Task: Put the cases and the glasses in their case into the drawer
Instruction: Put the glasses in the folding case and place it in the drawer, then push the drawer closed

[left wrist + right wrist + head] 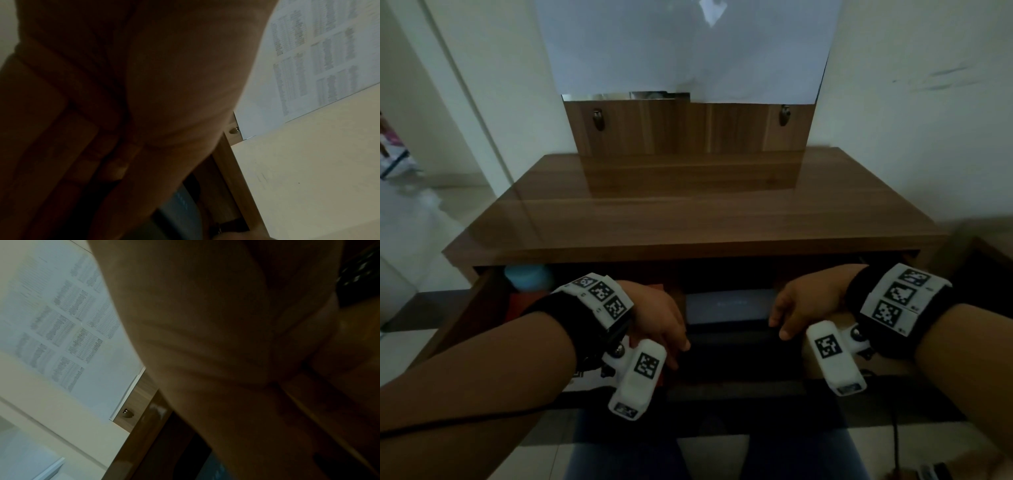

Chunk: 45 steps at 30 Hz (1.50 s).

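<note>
Under the wooden dresser top, the drawer [482, 308] stands pulled out. A long black case [732, 346] lies across its middle, with a grey-blue case [729, 305] just behind it. My left hand [664, 329] curls its fingers over the black case's left end. At the right end my right hand [787, 315] does the same. In both wrist views a dark palm fills most of the frame. A strip of the grey-blue case [180, 209] shows below the left palm. No glasses are in sight.
A pale blue round container [529, 275] and something red [517, 305] sit in the drawer's left part. The dresser top [688, 212] is bare, and behind it a wooden back panel [688, 130] carries a paper-covered mirror [688, 51]. My legs are under the drawer.
</note>
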### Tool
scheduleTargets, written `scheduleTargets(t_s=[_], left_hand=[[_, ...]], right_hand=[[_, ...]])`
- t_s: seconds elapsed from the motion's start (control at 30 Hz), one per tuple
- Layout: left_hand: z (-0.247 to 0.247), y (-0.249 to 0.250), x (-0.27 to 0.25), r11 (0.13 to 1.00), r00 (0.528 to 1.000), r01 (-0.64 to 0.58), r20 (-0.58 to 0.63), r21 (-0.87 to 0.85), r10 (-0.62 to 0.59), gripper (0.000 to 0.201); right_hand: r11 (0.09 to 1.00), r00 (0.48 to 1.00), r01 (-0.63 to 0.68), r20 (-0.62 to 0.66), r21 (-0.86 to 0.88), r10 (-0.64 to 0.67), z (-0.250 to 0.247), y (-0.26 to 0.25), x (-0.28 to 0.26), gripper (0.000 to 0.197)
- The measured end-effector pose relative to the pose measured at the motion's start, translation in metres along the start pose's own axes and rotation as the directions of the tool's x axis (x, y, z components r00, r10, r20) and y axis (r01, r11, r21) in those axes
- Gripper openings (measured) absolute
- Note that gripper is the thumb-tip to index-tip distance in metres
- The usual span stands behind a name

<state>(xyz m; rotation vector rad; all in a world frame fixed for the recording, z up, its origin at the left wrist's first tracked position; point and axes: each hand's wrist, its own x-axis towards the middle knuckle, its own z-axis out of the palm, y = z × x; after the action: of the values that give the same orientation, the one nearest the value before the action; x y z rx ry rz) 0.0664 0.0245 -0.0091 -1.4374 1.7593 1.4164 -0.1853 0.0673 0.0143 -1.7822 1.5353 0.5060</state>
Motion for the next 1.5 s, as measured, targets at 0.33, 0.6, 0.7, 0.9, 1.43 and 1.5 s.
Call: scheduleTargets(t_s=[0.33,0.6,0.7,0.9,1.43,1.5], left_hand=[[-0.001,0.002,-0.008,0.999,0.999,-0.034,-0.003,0.012,0.034,0.058],[0.013,0.008,-0.015,0.985,0.972,-0.162,0.181,0.063,0.149,0.037],[0.022,0.013,-0.018,0.976,0.961,-0.193,0.221,0.099,0.168,0.017],[0.03,0.013,-0.017,0.956,0.954,-0.245,0.213,0.158,0.21,0.02],[0.018,0.02,-0.028,0.945,0.962,-0.272,0.087,0.181,0.26,0.019],[0.014,0.022,-0.031,0.947,0.963,-0.27,0.046,0.176,0.266,0.019]], right_hand=[[0.984,0.999,-0.051,0.009,0.171,0.05,0.0,0.01,0.0,0.032],[0.949,0.985,0.029,0.151,0.315,-0.08,0.003,-0.011,-0.009,0.016],[0.943,0.974,0.05,0.195,0.329,-0.12,0.01,-0.021,-0.009,0.014],[0.934,0.956,0.112,0.219,0.34,-0.194,0.022,-0.032,-0.014,0.02],[0.977,0.976,0.208,0.08,-0.055,-0.203,0.02,-0.05,-0.023,0.033],[0.972,0.972,0.23,0.045,-0.041,-0.229,0.017,-0.048,-0.021,0.033]])
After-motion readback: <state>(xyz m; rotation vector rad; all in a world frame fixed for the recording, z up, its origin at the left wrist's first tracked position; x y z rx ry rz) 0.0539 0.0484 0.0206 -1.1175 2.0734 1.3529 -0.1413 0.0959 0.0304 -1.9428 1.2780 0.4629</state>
